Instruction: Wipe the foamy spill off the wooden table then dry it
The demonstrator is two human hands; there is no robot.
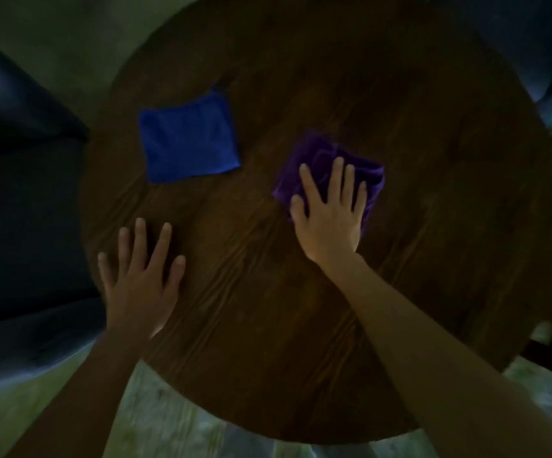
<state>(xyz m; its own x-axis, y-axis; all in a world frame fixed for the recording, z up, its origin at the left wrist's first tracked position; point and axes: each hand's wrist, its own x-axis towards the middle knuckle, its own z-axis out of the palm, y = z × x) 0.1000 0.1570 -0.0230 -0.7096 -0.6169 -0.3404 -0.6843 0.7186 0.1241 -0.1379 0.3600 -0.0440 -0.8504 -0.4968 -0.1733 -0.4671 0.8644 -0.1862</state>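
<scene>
On the round wooden table [317,325], both bare forearms reach in from the near edge. At the right, the right hand [329,216] lies palm down with fingers spread, pressing flat on a crumpled purple cloth [320,153] near the tabletop's middle; it covers the cloth without gripping it, and the cloth bunches out beyond the fingertips. At the left, the left hand [142,276] rests flat on bare wood near the table's left edge, fingers fanned, holding nothing. A folded blue cloth [188,137] lies flat and untouched beyond the left hand, well apart from the purple one. Dim light and blur hide any foam on the surface; I cannot tell whether the wood is wet.
</scene>
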